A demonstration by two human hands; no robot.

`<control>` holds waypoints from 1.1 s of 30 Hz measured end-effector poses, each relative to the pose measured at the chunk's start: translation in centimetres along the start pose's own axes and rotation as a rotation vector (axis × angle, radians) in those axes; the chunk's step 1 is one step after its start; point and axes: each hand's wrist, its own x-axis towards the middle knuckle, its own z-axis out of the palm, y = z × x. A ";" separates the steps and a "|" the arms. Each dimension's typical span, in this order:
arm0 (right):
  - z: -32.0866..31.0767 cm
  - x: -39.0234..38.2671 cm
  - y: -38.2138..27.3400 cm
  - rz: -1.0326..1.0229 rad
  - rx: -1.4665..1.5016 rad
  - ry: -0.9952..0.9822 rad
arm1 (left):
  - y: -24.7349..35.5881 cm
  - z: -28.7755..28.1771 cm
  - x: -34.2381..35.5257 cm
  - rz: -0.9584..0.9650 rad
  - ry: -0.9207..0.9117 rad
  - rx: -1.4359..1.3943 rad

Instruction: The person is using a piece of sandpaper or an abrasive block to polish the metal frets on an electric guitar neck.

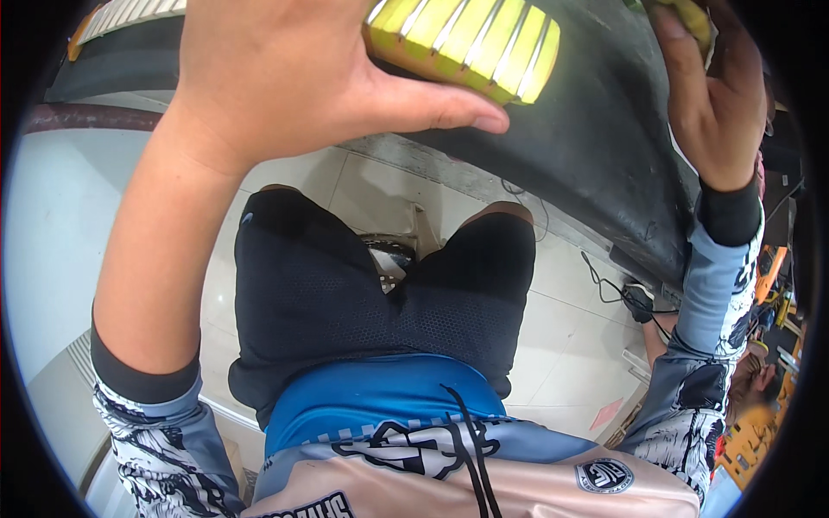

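Guitar neck (458, 52), yellow-faced, count one, sits over the black tabletop (596, 129), contact unclear. Pale tiled floor (553, 363) below. One pale slatted strip (129, 17), upper left. Hands: two, apart. Left hand (276, 78) touches neck; grip cannot be told. Right hand (721, 116) clamps one yellow piece (694, 24).

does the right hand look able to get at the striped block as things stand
Probably: mostly black surface shows between the right hand and the striped block. But that hand seems to hold a yellow piece, and the left hand covers the block's left end.
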 end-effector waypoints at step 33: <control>-6.3 5.5 1.2 0.859 0.271 -0.385 | -1.6 3.3 13.8 -0.484 -0.404 -0.126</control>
